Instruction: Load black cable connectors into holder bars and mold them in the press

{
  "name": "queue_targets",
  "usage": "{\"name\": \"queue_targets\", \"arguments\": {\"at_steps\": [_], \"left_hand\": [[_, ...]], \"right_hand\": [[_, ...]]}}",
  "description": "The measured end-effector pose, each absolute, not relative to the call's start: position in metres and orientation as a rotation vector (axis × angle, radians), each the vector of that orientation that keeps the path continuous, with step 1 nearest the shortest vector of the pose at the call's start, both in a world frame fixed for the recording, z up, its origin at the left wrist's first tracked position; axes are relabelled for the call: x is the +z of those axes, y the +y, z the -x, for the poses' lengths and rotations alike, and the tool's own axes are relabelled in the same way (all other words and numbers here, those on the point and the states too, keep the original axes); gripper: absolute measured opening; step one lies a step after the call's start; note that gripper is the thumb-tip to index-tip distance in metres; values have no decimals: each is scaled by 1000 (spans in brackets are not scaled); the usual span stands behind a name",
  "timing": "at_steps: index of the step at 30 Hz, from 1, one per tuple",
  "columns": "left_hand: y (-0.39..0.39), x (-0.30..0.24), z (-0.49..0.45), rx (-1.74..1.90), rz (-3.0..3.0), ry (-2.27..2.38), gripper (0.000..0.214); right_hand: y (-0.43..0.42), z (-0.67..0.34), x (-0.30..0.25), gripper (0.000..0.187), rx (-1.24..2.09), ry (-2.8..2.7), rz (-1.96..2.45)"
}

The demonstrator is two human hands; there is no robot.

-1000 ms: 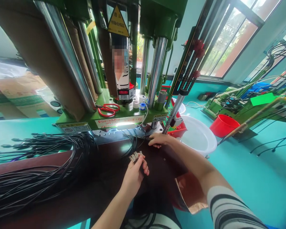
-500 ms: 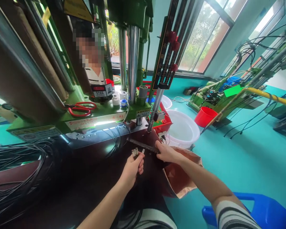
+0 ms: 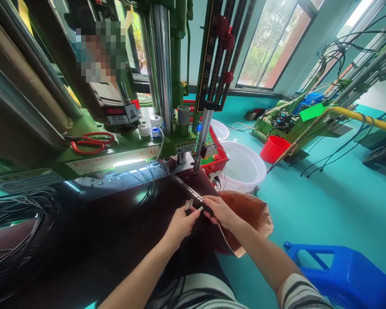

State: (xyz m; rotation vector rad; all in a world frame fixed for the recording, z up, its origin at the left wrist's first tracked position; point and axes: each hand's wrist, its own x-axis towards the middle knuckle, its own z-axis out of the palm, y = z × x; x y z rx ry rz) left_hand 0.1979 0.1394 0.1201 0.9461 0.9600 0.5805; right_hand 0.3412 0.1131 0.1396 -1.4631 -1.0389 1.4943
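My left hand is closed around several small silver metal pieces that look like connectors, their ends sticking up past the fingers. One more silver piece shows at the fingertips, close to my right hand. My right hand grips the near end of a long narrow dark bar with a shiny upper face. The bar slants away to the far left over the dark red worktop, toward the press. Whether the silver piece touches the bar, I cannot tell.
A green press with red-handled scissors and tape rolls stands ahead. Black cables lie left. At right are an open brown paper bag, a white tub, a red bucket and a blue plastic stool.
My right hand has turned and shifted slightly, and the bar now slopes more steeply with its top face shining. My left hand has come closer to it. The camera view has shifted.
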Motion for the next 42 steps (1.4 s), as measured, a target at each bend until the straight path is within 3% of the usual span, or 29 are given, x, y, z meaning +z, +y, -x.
{"name": "queue_targets", "arguments": {"at_steps": [9,16,25,42], "left_hand": [[143,132,-200,508,-906,937,34],[146,122,-195,712,-1026,1020,30],[156,126,-175,1125,-889,1101,33],[156,117,-181,1014,-1178,1191,35]], "right_hand": [[107,-333,124,46,1257,-962,1392],[118,-321,119,45,1031,-1192,1437],[132,-312,111,43,1130,-1014,1288],[132,-315,109,45,1199,-1073,1256]]}}
